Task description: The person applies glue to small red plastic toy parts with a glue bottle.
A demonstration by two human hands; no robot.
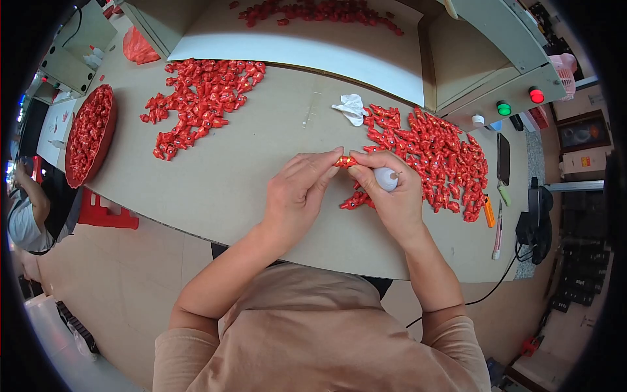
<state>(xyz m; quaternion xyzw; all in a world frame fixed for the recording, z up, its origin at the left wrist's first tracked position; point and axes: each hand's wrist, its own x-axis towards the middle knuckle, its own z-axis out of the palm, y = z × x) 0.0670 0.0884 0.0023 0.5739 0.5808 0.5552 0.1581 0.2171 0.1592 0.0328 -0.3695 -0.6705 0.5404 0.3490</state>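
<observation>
Together, your left hand (pixel 292 193) and right hand (pixel 397 196) pinch a small red-and-gold piece (pixel 345 161) over the worktop (pixel 225 186). Your right hand also cradles a white bottle (pixel 386 179), near piled red pieces (pixel 434 153).

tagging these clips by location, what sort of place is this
Probably a factory or workshop: heaps of look-alike red pieces lie on the worktable, more fill a red basin, and a boxy unit with a green button and a red button stands at the far side.
</observation>
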